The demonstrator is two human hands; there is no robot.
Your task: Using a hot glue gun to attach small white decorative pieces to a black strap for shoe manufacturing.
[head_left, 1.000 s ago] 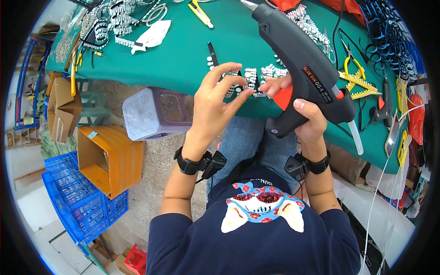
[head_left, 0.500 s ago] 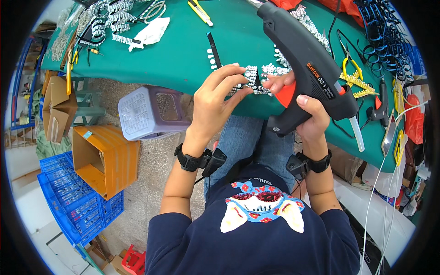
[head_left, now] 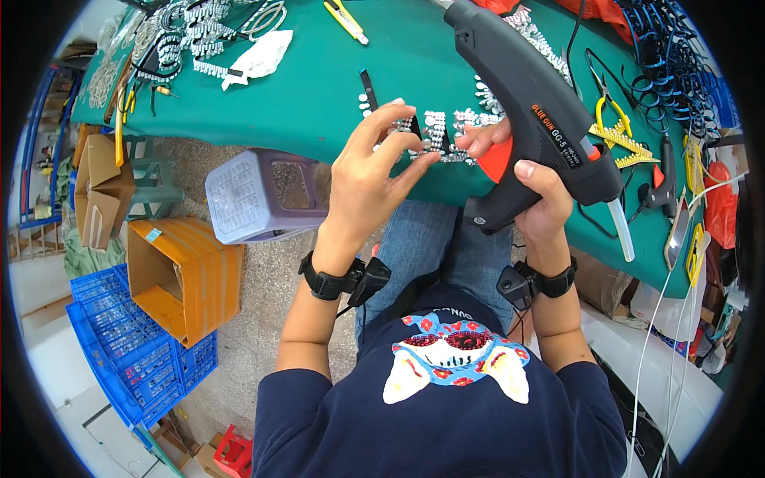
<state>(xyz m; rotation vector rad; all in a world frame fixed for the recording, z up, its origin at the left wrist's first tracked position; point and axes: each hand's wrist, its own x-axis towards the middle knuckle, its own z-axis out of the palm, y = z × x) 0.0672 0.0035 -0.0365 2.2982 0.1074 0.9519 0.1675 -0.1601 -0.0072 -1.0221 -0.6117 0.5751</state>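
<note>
My right hand grips the handle of a large black hot glue gun with an orange trigger, its barrel pointing up and away over the green table. My left hand pinches a sparkling rhinestone strip piece at the table's near edge, with the right hand's forefinger touching the same piece from the other side. A clear glue stick sticks out of the gun's rear. Both wrists wear black bands.
On the table lie more rhinestone trims, yellow pliers, a white cloth, a black clip, blue rings and yellow tools. A lilac plastic stool, an orange box and blue crates stand on the floor at left.
The view has shifted slightly. My left-hand fingers have closed a little more on the rhinestone piece, and the glue gun stays in my right hand.
</note>
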